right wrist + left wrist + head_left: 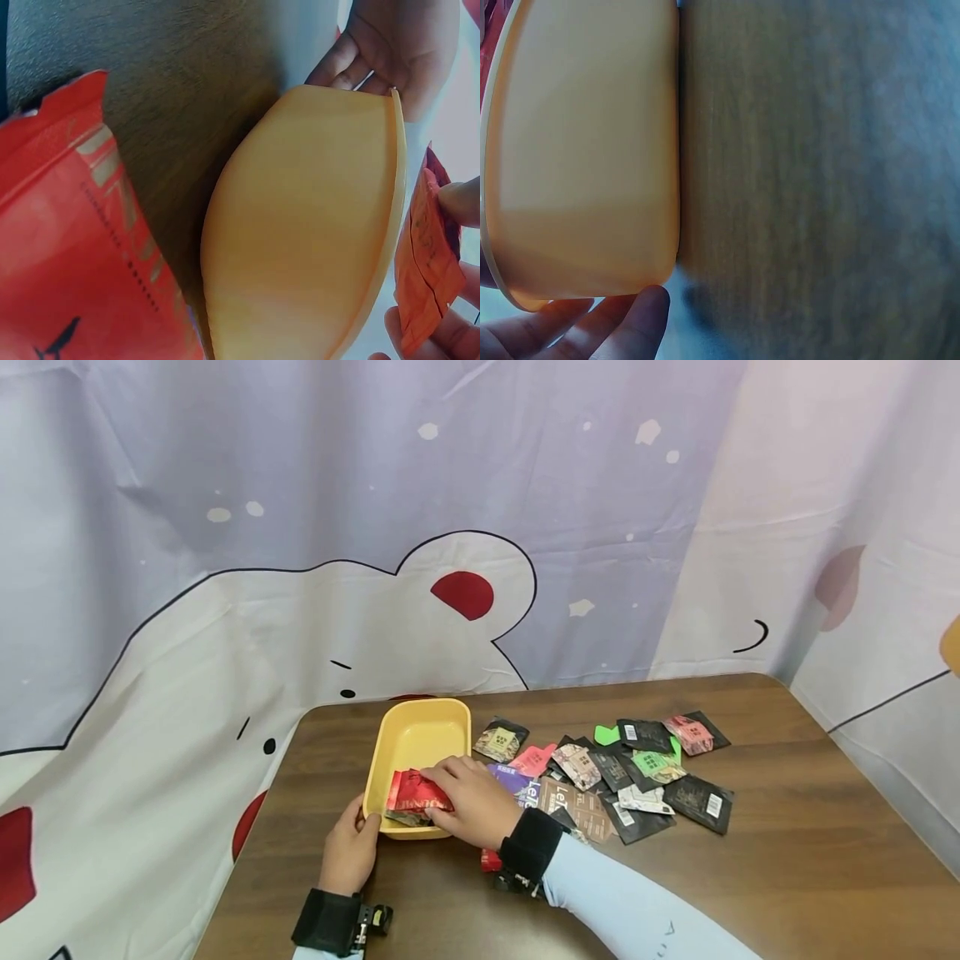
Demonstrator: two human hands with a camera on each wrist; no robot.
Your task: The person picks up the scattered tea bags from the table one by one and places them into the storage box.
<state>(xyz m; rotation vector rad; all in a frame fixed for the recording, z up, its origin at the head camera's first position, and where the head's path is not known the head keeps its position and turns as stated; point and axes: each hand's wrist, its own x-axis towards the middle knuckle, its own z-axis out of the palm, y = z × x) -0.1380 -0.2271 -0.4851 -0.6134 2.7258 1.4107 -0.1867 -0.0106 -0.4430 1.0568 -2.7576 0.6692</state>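
Reaching over the near end of a yellow tray (417, 737), the right hand (472, 800) pinches a red packet (416, 792) between fingers and thumb, holding it just above the tray's near rim with a darker packet (406, 817) lying underneath it inside the tray. The left hand (349, 852) rests against the near left corner of the tray, fingers fairly straight and pressed to the outer wall rather than wrapped round it; the left wrist view shows fingertips (634, 321) touching the tray's smooth yellow side (585, 150) where it meets the desk (817, 180). From the right wrist view the red packet (429, 255) shows edge-on beside the tray's rim, held by the fingertips (459, 202), and another red packet (82, 240) fills the near left of that picture, lying on the desk close to the wrist. The two hands are near each other but apart, one on each side of the tray's near end. The tray stands on the left part of the brown desk (787, 860), its long side running away from the person. Right of the tray a loose heap of small packets (622, 768) is spread across the middle of the desk, black, green, pink, brown and purple, many overlapping. A pale curtain with a cartoon bear (375, 610) hangs behind the desk.
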